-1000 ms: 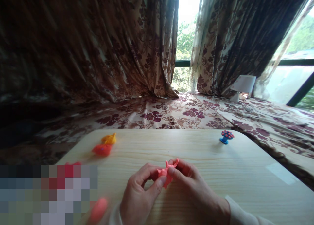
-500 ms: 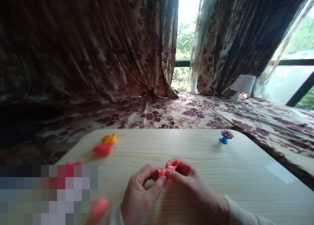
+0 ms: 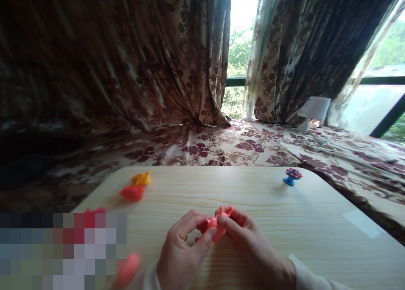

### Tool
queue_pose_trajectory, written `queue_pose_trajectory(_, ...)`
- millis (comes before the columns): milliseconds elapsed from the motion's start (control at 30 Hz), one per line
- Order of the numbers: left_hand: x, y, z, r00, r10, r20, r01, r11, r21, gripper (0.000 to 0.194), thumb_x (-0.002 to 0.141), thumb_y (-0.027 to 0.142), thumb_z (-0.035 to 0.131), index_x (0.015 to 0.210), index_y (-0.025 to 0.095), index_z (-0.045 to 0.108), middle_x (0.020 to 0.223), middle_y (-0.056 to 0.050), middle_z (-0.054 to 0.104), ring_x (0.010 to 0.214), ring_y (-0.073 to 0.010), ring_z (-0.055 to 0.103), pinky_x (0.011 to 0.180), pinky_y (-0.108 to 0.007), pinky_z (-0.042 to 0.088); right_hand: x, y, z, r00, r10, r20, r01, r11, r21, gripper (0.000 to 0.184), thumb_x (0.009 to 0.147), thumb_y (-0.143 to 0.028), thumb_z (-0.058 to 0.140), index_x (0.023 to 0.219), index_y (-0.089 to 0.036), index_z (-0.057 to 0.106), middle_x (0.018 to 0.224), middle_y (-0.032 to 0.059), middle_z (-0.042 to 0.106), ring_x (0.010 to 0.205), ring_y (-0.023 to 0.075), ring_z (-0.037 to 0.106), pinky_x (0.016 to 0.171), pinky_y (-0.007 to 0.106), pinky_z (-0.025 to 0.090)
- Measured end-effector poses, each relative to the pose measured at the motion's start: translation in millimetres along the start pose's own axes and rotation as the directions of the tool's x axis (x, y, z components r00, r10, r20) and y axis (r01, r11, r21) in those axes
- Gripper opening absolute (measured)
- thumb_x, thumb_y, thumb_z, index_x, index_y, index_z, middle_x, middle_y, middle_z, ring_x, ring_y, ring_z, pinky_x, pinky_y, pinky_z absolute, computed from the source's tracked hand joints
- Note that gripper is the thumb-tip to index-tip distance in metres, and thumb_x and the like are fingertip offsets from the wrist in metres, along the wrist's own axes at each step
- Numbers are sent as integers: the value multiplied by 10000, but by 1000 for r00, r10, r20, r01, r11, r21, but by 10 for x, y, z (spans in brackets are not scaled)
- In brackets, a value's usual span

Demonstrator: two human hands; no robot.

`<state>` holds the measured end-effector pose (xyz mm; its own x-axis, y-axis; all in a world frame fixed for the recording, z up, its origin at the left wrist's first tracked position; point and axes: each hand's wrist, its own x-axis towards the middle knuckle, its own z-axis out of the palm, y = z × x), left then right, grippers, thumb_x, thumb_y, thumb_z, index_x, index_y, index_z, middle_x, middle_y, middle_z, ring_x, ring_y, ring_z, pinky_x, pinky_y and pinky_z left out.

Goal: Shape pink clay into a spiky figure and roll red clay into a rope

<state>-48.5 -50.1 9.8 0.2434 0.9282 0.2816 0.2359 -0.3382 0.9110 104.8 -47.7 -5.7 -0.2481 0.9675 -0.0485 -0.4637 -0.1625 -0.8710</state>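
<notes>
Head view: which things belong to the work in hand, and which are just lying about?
Work in hand:
pink figure, pinched by left hand and right hand

Apparently just lying about:
yellow piece
red piece
blue ornament
white lamp

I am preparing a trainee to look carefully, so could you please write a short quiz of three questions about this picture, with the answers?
1. True or false: the left hand and the right hand both touch the pink piece.

2. What stands on the table near its far right corner?
A) a white lamp
B) a blue stemmed piece with pink dots
C) a green cup

3. What colour is the piece lying just beyond the red piece?

Key: 1 true; 2 B; 3 yellow.
</notes>
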Motion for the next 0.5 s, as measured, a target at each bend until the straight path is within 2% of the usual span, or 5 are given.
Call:
queue_pose_trajectory(100,13,-26,-5,996,-92,-13,90,991,-102,127,770,253,622,848,191,700,765,-17,669,775,-172,623,718,-228,476,-8,-16,21,1000,-15,8,15,1000,-2,173,778,-324,671,855,-170,646,750,-3,627,733,141,551,742,266,412)
queue_pose_trajectory(200,41,-60,-18,973,-224,-59,199,939,-282,143,723,278,677,835,195,708,764,-13,711,762,-173,633,714,-221,488,-5,-24,10,999,-42,26,44,998,-54,207,803,-310,644,972,-190,657,855,17,651,823,160,560,800,283,404)
queue_pose_trajectory(267,55,-67,-27,958,-276,-74,232,902,-363,149,699,289,700,814,194,712,784,-12,729,764,-169,638,723,-216,491,5,-21,-6,998,-51,42,56,993,-108,198,822,-305,625,974,-187,670,854,20,653,818,157,556,804,286,403)
queue_pose_trajectory(367,57,-46,-36,955,-291,-48,248,881,-404,175,683,299,714,821,191,712,783,-9,734,750,-161,638,717,-213,493,19,-30,-12,997,-54,58,63,987,-150,181,836,-300,610,944,-177,686,817,15,656,791,146,556,763,264,412)
queue_pose_trajectory(500,47,-22,-40,964,-265,-1,245,891,-381,180,717,303,682,853,188,708,797,-15,729,791,-169,634,741,-224,485,19,-77,17,992,-61,108,78,984,-161,190,834,-297,614,956,-172,688,832,13,672,833,157,580,796,264,418)
